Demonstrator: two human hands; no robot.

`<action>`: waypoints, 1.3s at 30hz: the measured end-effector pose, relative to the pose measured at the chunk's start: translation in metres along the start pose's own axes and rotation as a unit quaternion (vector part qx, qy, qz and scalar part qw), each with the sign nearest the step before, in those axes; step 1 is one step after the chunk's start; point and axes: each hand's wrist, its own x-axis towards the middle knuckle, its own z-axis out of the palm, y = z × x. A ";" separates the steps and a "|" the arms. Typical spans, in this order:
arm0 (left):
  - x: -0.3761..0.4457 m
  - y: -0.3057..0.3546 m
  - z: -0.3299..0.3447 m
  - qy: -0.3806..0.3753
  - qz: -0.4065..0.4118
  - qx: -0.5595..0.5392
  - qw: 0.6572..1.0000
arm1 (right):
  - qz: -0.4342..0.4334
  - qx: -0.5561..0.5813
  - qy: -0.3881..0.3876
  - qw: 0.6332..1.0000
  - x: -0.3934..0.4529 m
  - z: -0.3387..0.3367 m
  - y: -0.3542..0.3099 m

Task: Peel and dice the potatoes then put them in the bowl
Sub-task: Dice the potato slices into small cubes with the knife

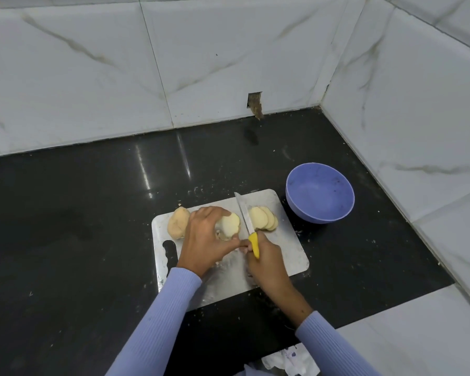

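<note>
**Fingers close to the blade while slicing**

Your left hand (205, 241) was clamped over the half-cut potato (229, 225) near the middle of the cutting board (291, 256), and your right hand (267, 263) was closed around the yellow-handled knife (246, 221), blade pointing toward 12 o'clock just beside the cut face. Your left thumb sat almost against the handle; a slip on the wet flesh could have nicked it. Cut slices (263, 218) lay at 3 o'clock of the blade, a second peeled potato (177, 222) at 9 o'clock of your left hand. The bowl (320, 196), at 2 o'clock off the board, held nothing; a careless sweep might have scattered slices.
</note>
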 end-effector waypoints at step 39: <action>-0.056 0.025 0.064 -0.082 0.050 0.092 0.991 | 0.064 -0.280 -0.071 0.955 -0.046 -0.027 0.026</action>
